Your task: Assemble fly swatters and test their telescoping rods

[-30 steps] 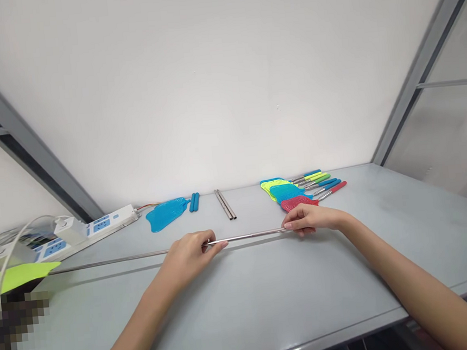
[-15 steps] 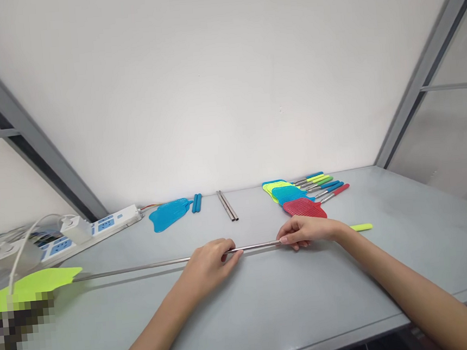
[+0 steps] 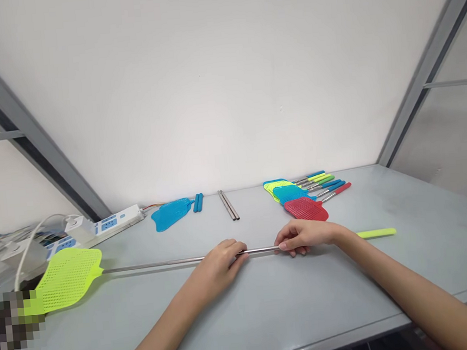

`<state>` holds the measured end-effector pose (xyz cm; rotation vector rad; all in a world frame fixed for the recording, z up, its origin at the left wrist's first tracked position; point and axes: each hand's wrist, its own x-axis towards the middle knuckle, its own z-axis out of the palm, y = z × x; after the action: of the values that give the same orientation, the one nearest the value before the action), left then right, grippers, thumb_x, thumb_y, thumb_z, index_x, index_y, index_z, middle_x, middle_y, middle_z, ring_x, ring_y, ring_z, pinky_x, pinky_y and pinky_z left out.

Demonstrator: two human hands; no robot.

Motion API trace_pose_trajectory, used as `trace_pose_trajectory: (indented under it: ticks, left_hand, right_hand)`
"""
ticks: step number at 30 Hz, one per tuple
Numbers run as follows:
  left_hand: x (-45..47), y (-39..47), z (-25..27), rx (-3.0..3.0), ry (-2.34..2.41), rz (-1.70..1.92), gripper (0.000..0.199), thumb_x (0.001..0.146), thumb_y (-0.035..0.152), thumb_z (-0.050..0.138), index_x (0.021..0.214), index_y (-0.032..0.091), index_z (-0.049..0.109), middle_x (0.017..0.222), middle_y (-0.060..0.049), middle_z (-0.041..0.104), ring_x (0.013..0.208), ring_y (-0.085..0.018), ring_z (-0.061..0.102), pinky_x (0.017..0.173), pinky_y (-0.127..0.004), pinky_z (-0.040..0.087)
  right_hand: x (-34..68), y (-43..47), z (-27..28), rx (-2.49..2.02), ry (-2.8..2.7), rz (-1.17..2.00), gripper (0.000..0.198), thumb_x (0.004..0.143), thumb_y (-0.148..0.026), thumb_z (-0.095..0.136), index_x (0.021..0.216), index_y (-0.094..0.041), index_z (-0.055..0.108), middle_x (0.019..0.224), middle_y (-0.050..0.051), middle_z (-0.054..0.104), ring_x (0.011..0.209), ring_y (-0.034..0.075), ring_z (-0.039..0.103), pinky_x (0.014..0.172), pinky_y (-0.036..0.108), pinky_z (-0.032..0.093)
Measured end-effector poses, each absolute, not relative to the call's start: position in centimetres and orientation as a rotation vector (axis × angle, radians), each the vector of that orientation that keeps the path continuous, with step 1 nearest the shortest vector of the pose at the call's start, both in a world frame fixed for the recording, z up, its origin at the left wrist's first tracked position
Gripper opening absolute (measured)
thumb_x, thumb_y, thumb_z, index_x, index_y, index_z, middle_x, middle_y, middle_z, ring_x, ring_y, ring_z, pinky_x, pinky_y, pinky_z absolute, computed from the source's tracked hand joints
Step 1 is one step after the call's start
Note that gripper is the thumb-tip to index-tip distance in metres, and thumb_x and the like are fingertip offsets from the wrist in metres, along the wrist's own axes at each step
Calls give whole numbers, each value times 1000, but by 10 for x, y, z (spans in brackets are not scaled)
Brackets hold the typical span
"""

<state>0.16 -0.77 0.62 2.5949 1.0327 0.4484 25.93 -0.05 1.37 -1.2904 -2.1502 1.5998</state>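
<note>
A yellow-green fly swatter [image 3: 73,276] with a long metal rod lies crosswise in front of me. Its perforated head is at the left, and its yellow-green grip [image 3: 376,233] sticks out to the right beyond my wrist. My left hand [image 3: 224,263] is closed around the middle of the rod. Farther right, my right hand [image 3: 300,237] pinches the same rod between thumb and fingers; part of the rod behind that hand is hidden.
At the back right lies a pile of swatters, a red one [image 3: 307,210] in front. Two metal tubes [image 3: 228,205], two blue grips [image 3: 198,202] and a blue swatter head [image 3: 173,214] lie along the wall. A white power strip [image 3: 117,222] with plugs and cables occupies the left.
The swatter has shifted right, its grip showing farther out. Its head has turned from edge-on to show its flat perforated face. Both hands still hold the rod.
</note>
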Motion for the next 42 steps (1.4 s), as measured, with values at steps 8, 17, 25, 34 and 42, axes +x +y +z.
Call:
trace_pose_trajectory:
  ticks: [8,17,25,34,42]
  left_hand:
    - [-7,2,8,2550,1055,380,23,85,34,34,83,21,53,77,0,55,69,-13,50,59,-23,36]
    - [-43,25,15,2536,1271,245,30,83,38,35,73,20,56,69,0,55,62,-13,50,53,-22,34]
    - [-20,8,17,2624,1119,325,27,85,34,34,78,22,58,73,1,58,65,-12,52,56,-21,35]
    - [5,-10,-1,2743,956,439,27,86,21,34,106,25,51,90,0,61,81,-13,56,70,-23,41]
    - [2,-6,-4,2886,879,410,75,64,-11,27,127,30,30,125,3,45,113,-14,41,91,-32,35]
  right_hand:
    - [266,2,14,-1321,-2141,1611,32,77,-42,50,88,-14,63,62,0,52,49,6,42,45,17,35]
    - [286,7,14,-1260,-2038,1775,30,80,-37,47,84,-11,61,64,1,52,51,6,43,49,18,37]
    - [272,2,14,-1264,-2046,1802,29,78,-37,51,94,-14,58,70,1,55,50,5,46,44,16,39]
    - [261,-5,15,-1178,-2015,1890,32,75,-33,56,101,-15,56,70,1,54,50,5,47,37,13,37]
    - [273,3,12,-1173,-2011,1830,34,77,-34,54,103,-13,59,73,4,59,49,6,52,41,15,44]
